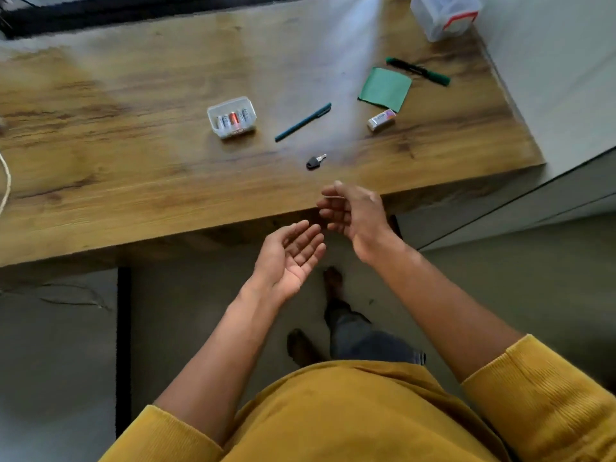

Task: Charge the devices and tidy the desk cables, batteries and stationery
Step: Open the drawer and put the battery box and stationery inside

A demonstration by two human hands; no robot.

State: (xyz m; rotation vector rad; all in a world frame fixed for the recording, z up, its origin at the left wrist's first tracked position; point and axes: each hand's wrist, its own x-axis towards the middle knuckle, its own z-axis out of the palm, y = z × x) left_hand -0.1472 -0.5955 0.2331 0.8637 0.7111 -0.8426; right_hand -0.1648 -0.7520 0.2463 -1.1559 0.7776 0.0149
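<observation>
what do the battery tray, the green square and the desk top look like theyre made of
Battery tray: clear, slightly glossy plastic; the batteries show through its walls. Green square: thin matte paper or card, lying flat; which one is unclear. Desk top: wood-grain surface with a soft sheen, possibly laminate rather than solid wood.

Wooden desk [100, 155], seen from above. Small clear tray [232, 117] holding batteries [233, 120], laid side by side. Just right of tray: teal pen [302, 122], lying diagonally. Nearer front edge: black-headed key [315, 161]. Far right: green paper sheet [385, 89], green marker [418, 71] beyond it, boxed eraser [381, 120] just in front of it. Back right corner: clear plastic container [443, 15] with red trim. Left edge: pale cord [6, 185].

Left hand [289, 260] below desk front, palm up, fingers relaxed. Right hand [353, 211] at desk front edge, fingers loosely curled, thin pale strip at fingertips; item unidentifiable. Mustard sleeves [540, 391], pushed up forearms.
</observation>
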